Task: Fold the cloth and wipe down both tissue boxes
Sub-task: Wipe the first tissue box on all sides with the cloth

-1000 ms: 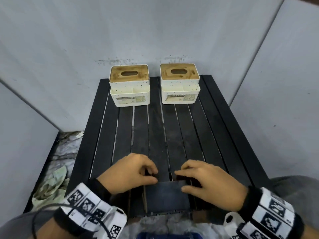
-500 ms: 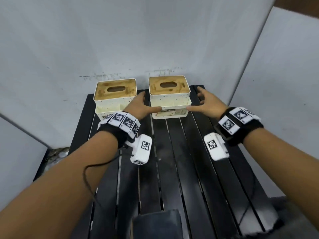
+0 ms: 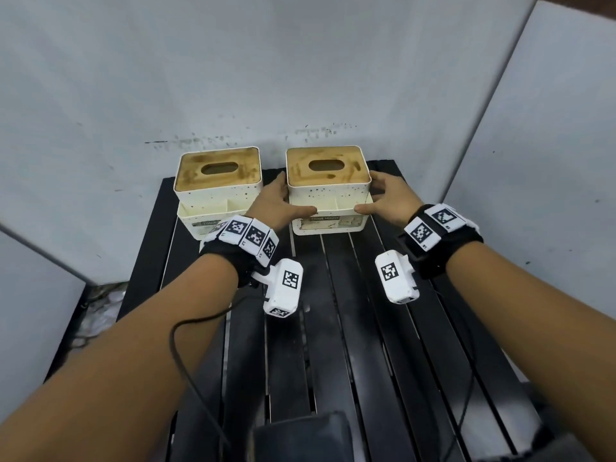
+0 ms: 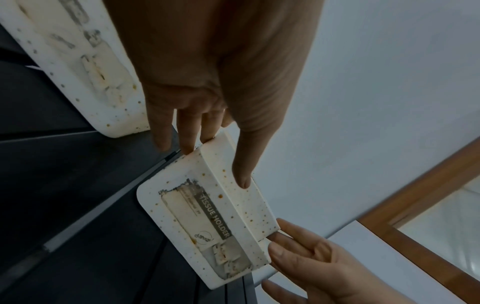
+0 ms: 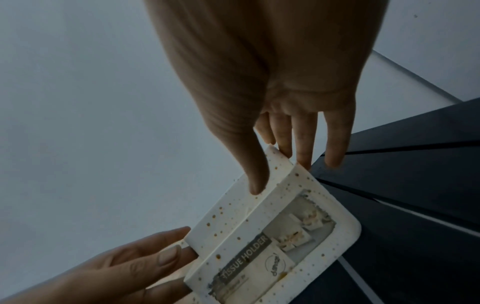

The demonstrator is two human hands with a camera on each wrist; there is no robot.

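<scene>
Head view first: my left hand (image 3: pixel 271 203) and my right hand (image 3: pixel 388 195) clasp the two sides of the right cream speckled tissue box with a wooden slotted lid (image 3: pixel 328 191), thumbs laid along its front ledge. That box stands at the far end of the black slatted worktop (image 3: pixel 383 328), just beside the left cream speckled tissue box with the same wooden lid (image 3: pixel 218 188); my left hand fills the gap between them. A folded dark grey cloth (image 3: pixel 300 438) lies at the near edge of the worktop, well apart from both boxes, with neither hand on it.

Left wrist view: my left hand (image 4: pixel 215 92) has its fingers (image 4: pixel 188 139) against the side of the right box (image 4: pixel 207 222), the thumb pressed on the front face above the "TISSUE HOLDER" label. My right hand (image 4: pixel 319 267) grips the opposite side. The left box (image 4: pixel 85 67) lies close beside my fingers.

Right wrist view: my right hand (image 5: pixel 280 92) holds the right box (image 5: pixel 270 242), thumb on the front, fingers (image 5: pixel 303 144) round the side, while my left hand (image 5: pixel 124 271) grips the other end.
</scene>
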